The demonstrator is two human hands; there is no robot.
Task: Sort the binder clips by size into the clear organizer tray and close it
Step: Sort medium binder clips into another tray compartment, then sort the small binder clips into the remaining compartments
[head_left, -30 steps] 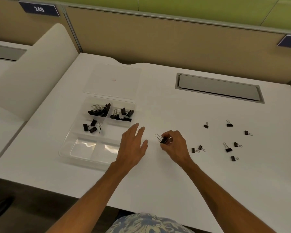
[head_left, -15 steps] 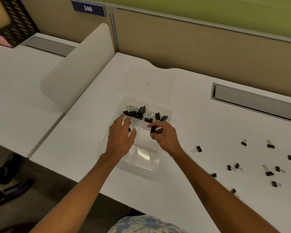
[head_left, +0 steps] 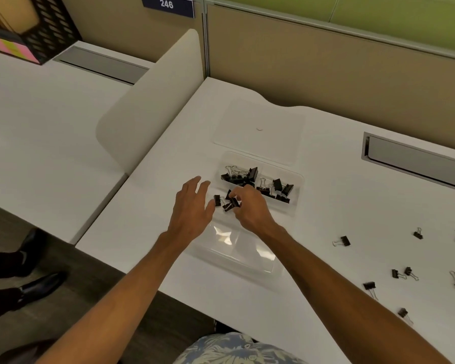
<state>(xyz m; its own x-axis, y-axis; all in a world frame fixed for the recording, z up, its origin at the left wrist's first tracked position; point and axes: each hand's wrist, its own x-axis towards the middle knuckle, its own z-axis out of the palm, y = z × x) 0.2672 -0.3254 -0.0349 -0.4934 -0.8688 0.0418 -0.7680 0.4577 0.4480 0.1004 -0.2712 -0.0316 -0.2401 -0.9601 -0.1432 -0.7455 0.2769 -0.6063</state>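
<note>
The clear organizer tray point(head_left: 247, 249) sits on the white desk, with its lid point(head_left: 260, 130) lying flat behind it. The far-left compartment holds large black clips point(head_left: 239, 174) and the far-right one holds more black clips point(head_left: 279, 189). My right hand point(head_left: 251, 210) is curled over the middle-left compartment and pinches a black binder clip point(head_left: 233, 203) low among the few clips point(head_left: 217, 200) there. With its fingers spread, my left hand point(head_left: 192, 206) hovers at the tray's left edge. Several loose clips point(head_left: 344, 240) lie on the desk to the right.
A rounded divider panel point(head_left: 147, 101) stands left of the desk. A grey cable hatch point(head_left: 415, 158) is set into the desk at the back right. A black mesh file holder point(head_left: 42, 27) stands on the neighbouring desk. Someone's black shoes point(head_left: 29, 287) are on the floor, left.
My right hand has carried the clip from the open desk leftward into the tray's middle-left compartment. My left hand moved up to the tray's left edge. The view swung left.
</note>
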